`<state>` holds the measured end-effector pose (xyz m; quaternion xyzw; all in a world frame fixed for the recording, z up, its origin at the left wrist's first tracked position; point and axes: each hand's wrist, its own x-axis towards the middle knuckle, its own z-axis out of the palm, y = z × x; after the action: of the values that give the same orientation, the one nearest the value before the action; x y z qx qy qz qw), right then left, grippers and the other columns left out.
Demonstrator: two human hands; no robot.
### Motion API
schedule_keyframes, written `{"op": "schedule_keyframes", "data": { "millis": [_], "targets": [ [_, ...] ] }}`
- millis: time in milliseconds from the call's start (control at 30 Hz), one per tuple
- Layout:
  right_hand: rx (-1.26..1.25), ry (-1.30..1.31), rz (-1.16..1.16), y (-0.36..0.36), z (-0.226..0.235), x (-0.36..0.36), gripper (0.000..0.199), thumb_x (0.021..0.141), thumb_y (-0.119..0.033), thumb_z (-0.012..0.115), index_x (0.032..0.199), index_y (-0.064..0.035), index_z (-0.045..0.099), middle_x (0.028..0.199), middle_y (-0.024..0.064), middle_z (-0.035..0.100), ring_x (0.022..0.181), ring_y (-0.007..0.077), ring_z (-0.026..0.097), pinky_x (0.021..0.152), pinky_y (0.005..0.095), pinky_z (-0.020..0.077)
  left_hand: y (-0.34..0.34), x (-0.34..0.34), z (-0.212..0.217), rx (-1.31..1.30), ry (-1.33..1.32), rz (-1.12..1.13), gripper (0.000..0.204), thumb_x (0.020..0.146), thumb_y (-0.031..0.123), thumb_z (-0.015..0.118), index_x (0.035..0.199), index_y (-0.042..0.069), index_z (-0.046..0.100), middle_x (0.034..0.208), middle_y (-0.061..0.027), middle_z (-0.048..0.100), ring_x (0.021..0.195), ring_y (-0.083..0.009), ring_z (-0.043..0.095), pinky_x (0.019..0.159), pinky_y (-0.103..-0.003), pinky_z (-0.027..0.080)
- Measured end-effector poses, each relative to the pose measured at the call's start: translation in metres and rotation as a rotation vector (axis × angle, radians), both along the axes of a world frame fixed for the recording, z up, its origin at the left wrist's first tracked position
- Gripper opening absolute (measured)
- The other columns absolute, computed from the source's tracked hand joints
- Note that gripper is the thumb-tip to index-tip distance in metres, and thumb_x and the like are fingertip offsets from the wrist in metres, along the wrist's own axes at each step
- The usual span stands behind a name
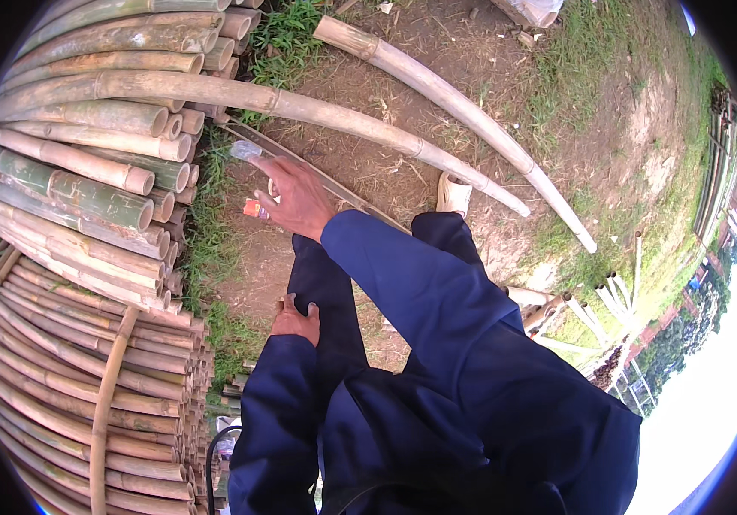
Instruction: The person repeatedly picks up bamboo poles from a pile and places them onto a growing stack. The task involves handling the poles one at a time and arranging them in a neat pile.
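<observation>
My right hand [298, 196] reaches out to the front left, low over the ground, with its fingers bent. A clear, bluish plastic-like piece [245, 150] shows at its fingertips, and a small orange piece [254, 209] shows beside the thumb. Whether these belong to one object, I cannot tell; the hand covers the middle. My left hand [295, 320] lies on my left knee, holding nothing, fingers loosely spread. Beyond my right hand, a long narrow flat strip [321, 174] runs from the bamboo stack toward my legs, partly hidden by my right hand and sleeve.
A high stack of cut bamboo poles [102, 184] stands on the left, with a second bamboo pile [68, 369] nearer me. One long pole [334, 112] juts from the stack across the ground; another pole [463, 107] lies beyond it. My light-coloured shoe [453, 194] is close to the jutting pole.
</observation>
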<state>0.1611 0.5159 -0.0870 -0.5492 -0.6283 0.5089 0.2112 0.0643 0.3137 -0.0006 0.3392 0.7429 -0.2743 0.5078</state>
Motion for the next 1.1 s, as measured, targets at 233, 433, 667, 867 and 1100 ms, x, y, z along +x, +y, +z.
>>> {"op": "schedule_keyframes", "data": {
  "millis": [233, 433, 667, 867, 1100],
  "targets": [
    [-0.472, -0.679, -0.064, -0.144, -0.094, 0.319, 0.054, 0.086, -0.021, 0.073, 0.137, -0.0104, 0.056, 0.128, 0.0218, 0.065, 0.115, 0.0416, 0.066, 0.101, 0.0520, 0.0515, -0.016, 0.052, -0.002, 0.087, 0.062, -0.115, 0.057, 0.096, 0.036, 0.064, 0.141, 0.005, 0.049, 0.137, -0.0253, 0.057, 0.119, -0.0458, 0.062, 0.100, -0.051, 0.052],
    [-0.495, -1.047, -0.098, -0.180, -0.153, 0.525, 0.072, 0.079, -0.028, 0.083, 0.140, -0.0080, 0.050, 0.137, 0.0129, 0.057, 0.129, 0.0341, 0.057, 0.105, 0.0514, 0.0471, -0.039, 0.120, -0.010, 0.079, 0.189, -0.283, 0.055, 0.094, 0.036, 0.066, 0.139, 0.007, 0.051, 0.134, -0.0250, 0.059, 0.120, -0.0452, 0.062, 0.100, -0.052, 0.052],
    [-0.329, -1.118, 0.080, -0.190, -0.197, 0.593, 0.073, 0.081, -0.016, 0.076, 0.148, -0.0196, 0.048, 0.150, 0.0060, 0.052, 0.140, 0.0309, 0.048, 0.115, 0.0515, 0.0386, -0.047, 0.186, -0.023, -0.067, 0.379, -0.397, 0.057, 0.092, 0.042, 0.066, 0.139, 0.011, 0.055, 0.136, -0.0187, 0.056, 0.120, -0.0398, 0.063, 0.102, -0.051, 0.049],
    [-0.427, -0.997, 0.129, -0.162, -0.200, 0.609, 0.052, 0.072, -0.009, 0.081, 0.121, -0.0183, 0.069, 0.131, 0.0049, 0.068, 0.130, 0.0281, 0.060, 0.116, 0.0523, 0.0368, -0.052, 0.185, -0.020, -0.072, 0.383, -0.313, 0.067, 0.093, 0.049, 0.062, 0.147, 0.011, 0.049, 0.142, -0.0179, 0.052, 0.125, -0.0404, 0.060, 0.110, -0.053, 0.041],
    [-0.500, -0.876, 0.260, -0.158, -0.078, 0.640, 0.051, 0.057, -0.017, 0.092, 0.105, -0.0115, 0.075, 0.095, 0.0181, 0.076, 0.094, 0.0390, 0.073, 0.088, 0.0476, 0.0579, -0.029, 0.144, -0.006, -0.135, 0.315, -0.179, 0.072, 0.095, 0.054, 0.058, 0.148, 0.006, 0.047, 0.155, -0.0213, 0.044, 0.135, -0.0442, 0.054, 0.117, -0.053, 0.035]
  ]
}}
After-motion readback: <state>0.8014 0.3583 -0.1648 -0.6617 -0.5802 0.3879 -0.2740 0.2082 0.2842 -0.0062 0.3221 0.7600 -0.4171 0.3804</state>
